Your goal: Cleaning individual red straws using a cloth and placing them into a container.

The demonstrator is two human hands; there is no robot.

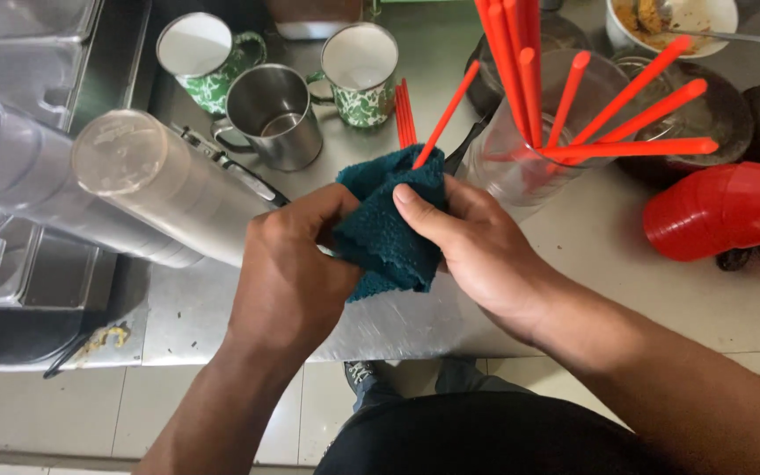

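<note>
Both my hands hold a dark teal cloth (389, 233) above the front edge of a steel counter (222, 308). My left hand (296, 268) grips the cloth's left side with its fingers curled into it. My right hand (464, 242) pinches the right side, thumb on top. A red straw (446, 114) sticks up out of the top of the cloth, wrapped in its folds.
A clear cup (529, 158) with several red straws stands just behind my right hand. A stack of clear plastic cups (147, 193) lies at the left. A steel mug (273, 114) and two green-patterned mugs (358, 70) stand behind. A red lid stack (723, 211) sits at the right.
</note>
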